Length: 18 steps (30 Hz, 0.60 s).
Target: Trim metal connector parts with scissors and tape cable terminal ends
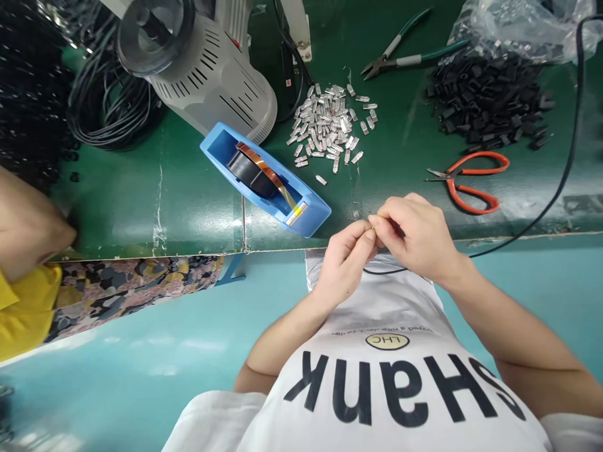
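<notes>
My left hand (346, 260) and my right hand (414, 235) meet fingertip to fingertip at the table's front edge. Both are closed in a pinch around a tiny yellow piece (374, 229), mostly hidden by the fingers. A thin black cable (386, 272) enters beneath my left hand, passes under my right wrist and curves up along the right side of the table. Just left of my hands stands a blue tape dispenser (308, 213) with a roll of amber tape (264, 166). Beyond them lies a pile of small metal connector shells (330, 122).
Orange-handled snips (475, 182) and green-handled cutters (400, 53) lie right of the shells, near a heap of black plastic parts (490, 100) and a clear bag (522, 28). A grey machine (211, 75) and coiled black cables (110, 107) occupy the left; another person's arm (32, 226) rests there.
</notes>
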Available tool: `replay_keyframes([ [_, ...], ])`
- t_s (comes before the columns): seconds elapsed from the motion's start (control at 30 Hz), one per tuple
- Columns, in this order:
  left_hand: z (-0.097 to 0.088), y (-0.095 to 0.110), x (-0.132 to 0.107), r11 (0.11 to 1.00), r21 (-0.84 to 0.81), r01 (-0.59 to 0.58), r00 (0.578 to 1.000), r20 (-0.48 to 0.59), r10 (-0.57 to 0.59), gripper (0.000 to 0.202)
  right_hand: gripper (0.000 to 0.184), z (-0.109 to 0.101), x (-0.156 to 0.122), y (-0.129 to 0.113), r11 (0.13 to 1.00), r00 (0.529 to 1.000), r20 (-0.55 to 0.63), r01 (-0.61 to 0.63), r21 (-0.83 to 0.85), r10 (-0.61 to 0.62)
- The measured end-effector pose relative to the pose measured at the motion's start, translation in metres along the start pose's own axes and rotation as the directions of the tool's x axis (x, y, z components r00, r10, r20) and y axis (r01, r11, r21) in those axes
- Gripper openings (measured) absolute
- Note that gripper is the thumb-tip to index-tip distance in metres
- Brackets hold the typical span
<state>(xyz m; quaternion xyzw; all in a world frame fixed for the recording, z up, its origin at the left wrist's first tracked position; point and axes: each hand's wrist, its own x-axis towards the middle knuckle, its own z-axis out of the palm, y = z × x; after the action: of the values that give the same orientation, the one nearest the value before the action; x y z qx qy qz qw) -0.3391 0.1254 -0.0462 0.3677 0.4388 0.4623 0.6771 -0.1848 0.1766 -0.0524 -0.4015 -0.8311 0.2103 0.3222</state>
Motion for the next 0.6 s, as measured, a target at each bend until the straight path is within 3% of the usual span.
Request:
replay_keyframes([
  [0.13,-0.004,0.003,0.003,0.999,0.015,0.047,0.999,0.026,-0.047,0.036,0.027,-0.007,0.004,-0.003,0.938,0.97,0.136,-0.231,0.259,0.202],
  [0.23,-0.009,0.007,0.002,0.997,0.01,0.078,0.995,0.067,-0.079,0.033,0.031,-0.012,0.007,-0.005,0.857,0.935,0.222,-0.344,0.383,0.276],
  [0.47,-0.014,0.004,-0.002,0.991,0.071,0.114,0.991,0.058,-0.118,0.029,0.036,-0.01,0.006,0.001,0.824,0.921,0.187,-0.388,0.413,0.34],
  [0.6,-0.013,0.002,-0.002,0.993,-0.011,0.118,0.991,0.064,-0.117,0.032,0.035,-0.007,-0.002,0.006,0.68,0.9,0.18,-0.42,0.601,0.397],
])
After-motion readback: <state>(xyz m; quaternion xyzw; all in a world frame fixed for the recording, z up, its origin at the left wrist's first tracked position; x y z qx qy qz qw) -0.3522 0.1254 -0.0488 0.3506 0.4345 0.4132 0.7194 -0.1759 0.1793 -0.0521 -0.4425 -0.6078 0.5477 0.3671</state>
